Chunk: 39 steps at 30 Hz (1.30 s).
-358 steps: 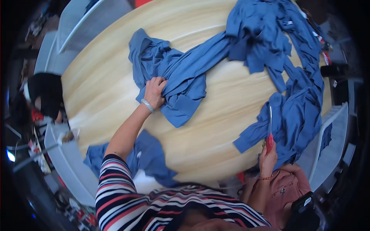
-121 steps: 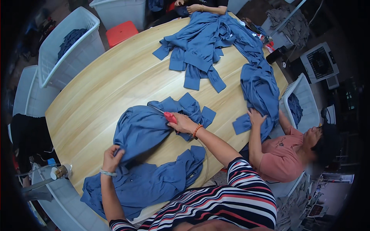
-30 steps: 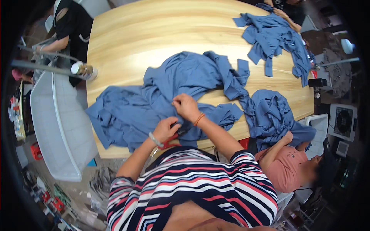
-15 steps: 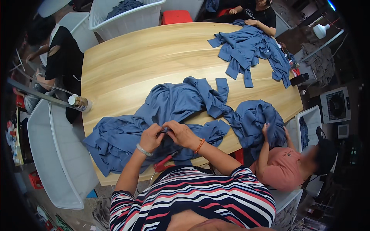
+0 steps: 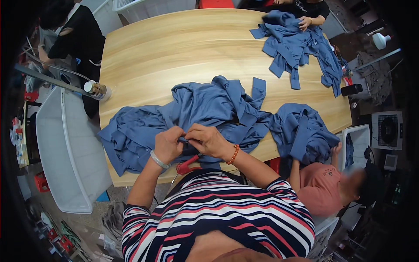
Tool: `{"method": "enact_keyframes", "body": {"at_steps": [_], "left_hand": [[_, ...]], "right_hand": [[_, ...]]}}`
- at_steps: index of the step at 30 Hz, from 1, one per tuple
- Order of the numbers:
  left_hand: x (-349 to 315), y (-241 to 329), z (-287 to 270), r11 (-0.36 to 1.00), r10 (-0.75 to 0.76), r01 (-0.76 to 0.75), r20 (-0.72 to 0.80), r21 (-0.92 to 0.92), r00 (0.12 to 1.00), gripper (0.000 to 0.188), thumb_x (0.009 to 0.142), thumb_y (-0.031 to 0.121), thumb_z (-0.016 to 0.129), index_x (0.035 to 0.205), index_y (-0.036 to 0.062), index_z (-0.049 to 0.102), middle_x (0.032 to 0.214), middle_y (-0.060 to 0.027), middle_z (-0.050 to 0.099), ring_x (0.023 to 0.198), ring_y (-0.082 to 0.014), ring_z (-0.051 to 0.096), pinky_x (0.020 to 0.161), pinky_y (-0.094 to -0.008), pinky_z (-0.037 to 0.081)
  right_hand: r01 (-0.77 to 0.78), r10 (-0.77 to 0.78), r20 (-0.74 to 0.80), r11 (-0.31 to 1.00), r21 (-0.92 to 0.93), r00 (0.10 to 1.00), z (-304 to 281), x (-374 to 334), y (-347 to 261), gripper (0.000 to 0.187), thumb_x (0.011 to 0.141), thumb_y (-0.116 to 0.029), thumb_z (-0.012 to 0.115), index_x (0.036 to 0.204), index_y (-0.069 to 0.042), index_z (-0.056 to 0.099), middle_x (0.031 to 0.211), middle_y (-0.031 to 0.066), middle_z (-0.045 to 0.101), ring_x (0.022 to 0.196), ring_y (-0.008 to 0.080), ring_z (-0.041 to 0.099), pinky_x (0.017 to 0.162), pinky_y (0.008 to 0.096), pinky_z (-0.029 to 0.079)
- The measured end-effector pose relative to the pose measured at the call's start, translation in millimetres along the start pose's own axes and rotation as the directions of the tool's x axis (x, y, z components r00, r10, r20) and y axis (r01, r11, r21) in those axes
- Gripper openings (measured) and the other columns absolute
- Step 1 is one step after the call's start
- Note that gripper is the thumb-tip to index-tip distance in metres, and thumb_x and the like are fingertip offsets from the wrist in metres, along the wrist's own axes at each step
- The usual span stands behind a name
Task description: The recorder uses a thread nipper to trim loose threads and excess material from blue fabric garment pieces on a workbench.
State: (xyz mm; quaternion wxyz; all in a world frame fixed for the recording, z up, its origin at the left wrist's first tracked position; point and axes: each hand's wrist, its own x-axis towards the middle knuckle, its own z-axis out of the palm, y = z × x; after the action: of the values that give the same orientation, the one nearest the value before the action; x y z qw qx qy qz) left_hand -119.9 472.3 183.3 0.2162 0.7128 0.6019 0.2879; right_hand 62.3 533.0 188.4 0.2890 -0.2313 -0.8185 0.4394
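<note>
Blue-grey shirts point(image 5: 203, 102) lie rumpled along the near side of the table. My left hand point(image 5: 169, 145), with a pale bangle at the wrist, pinches a small fold of the shirt cloth. Meeting it at the same fold is my right hand point(image 5: 208, 140), its thumb and fingers closed on the fabric; an orange bead bracelet circles that wrist. The exact part of the garment between my fingertips is mostly hidden. Just below my hands, at the table's near edge, lies a red-handled tool point(image 5: 188, 165) whose kind I cannot make out.
A wooden table point(image 5: 174, 48) spreads ahead. At right, a person in pink point(image 5: 316, 187) handles another shirt point(image 5: 301, 131); a third pile point(image 5: 288, 43) lies before a person in black at far right. A jar point(image 5: 97, 90) stands at the left edge, beside a white bin point(image 5: 72, 153).
The view has shifted, so the table sits higher. My hands stay pinched on the cloth. The person in pink has turned and spread their shirt, and the far person's hand has moved over theirs.
</note>
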Motion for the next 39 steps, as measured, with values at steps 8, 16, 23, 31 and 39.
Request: {"method": "enact_keyframes", "body": {"at_steps": [8,16,23,31,39], "left_hand": [[3.1,1.8,23.7,0.995,0.002,-0.002,-0.001,0.103,1.000,0.012,0.065,0.002,0.059,0.075,0.0076,0.055,0.074,-0.0121,0.056,0.066,-0.0368,0.058,0.055,-0.0446,0.045],[4.6,-19.3,24.8,0.978,0.026,-0.001,0.116,-0.211,0.993,0.016,0.071,0.005,0.063,0.085,0.0021,0.058,0.078,-0.0142,0.053,0.073,-0.0321,0.057,0.063,-0.0373,0.045],[4.4,-17.3,24.8,0.951,-0.010,0.030,0.066,-0.308,0.998,0.020,0.075,0.001,0.059,0.095,0.0011,0.061,0.078,-0.0107,0.054,0.066,-0.0249,0.053,0.060,-0.0295,0.041],[9.6,-31.9,1.5,0.961,-0.097,0.067,-0.100,-0.268,0.990,0.017,0.075,-0.004,0.058,0.091,0.0008,0.064,0.070,-0.0063,0.050,0.061,-0.0149,0.048,0.056,-0.0255,0.038],[17.9,-10.1,6.5,0.980,-0.035,0.032,-0.010,-0.199,0.999,0.016,0.072,-0.001,0.062,0.088,-0.0005,0.060,0.072,-0.0091,0.050,0.059,-0.0178,0.050,0.056,-0.0260,0.041]], "right_hand": [[-0.079,0.079,-0.006,0.997,0.022,0.997,4.8,-9.2,13.6,0.011,0.074,-0.002,0.065,0.084,-0.001,0.060,0.084,0.0116,0.057,0.068,0.0296,0.061,0.061,0.0348,0.049],[-0.142,0.144,-0.030,0.988,0.066,0.989,8.5,-14.1,25.1,0.015,0.077,-0.009,0.064,0.089,-0.002,0.057,0.086,0.0148,0.057,0.079,0.0335,0.061,0.069,0.0388,0.049],[-0.077,0.086,-0.114,0.994,0.084,0.990,5.8,-6.6,30.8,0.016,0.079,-0.010,0.063,0.090,0.000,0.056,0.087,0.0151,0.057,0.080,0.0342,0.060,0.071,0.0391,0.048],[-0.160,0.160,-0.015,0.987,-0.024,0.987,-4.6,-14.6,38.8,0.027,0.081,-0.018,0.067,0.104,-0.009,0.057,0.103,0.0107,0.054,0.085,0.0327,0.061,0.073,0.0401,0.049],[-0.033,0.032,-0.162,0.999,-0.006,0.986,14.1,-4.0,45.0,0.024,0.080,-0.011,0.067,0.101,-0.004,0.060,0.098,0.0104,0.058,0.079,0.0298,0.063,0.067,0.0343,0.050]]}}
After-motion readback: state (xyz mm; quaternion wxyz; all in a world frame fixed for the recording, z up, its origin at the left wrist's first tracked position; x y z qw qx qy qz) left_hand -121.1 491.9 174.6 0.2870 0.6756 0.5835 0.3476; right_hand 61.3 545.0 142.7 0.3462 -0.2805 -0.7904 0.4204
